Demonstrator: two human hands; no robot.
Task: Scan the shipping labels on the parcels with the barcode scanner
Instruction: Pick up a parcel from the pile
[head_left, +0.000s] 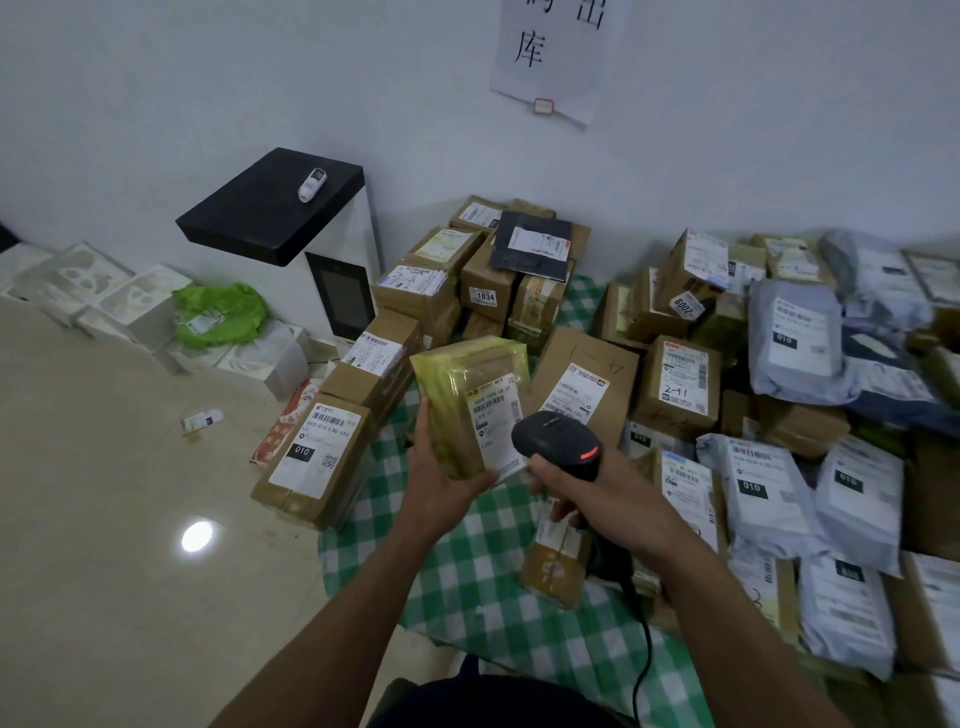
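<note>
Just right of centre frame, the right hand (618, 499) curls its fingers round the black barcode scanner (558, 441). Beside it to the left, the left hand (436, 483) grips a yellow-taped parcel (462, 395), its shipping label (496, 421) next to the scanner's head. Beyond them, cardboard boxes (483, 280) and grey mailers (795, 338) crowd a green checked cloth (483, 571).

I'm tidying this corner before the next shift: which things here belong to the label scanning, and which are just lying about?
Belongs: barcode scanner, gripped by the right hand; yellow-taped parcel, held by the left hand; its shipping label; parcels piled on the checked cloth.
Lying about: white foam trays; small box on the floor; white gadget on the black-topped stand; wall sign.
</note>
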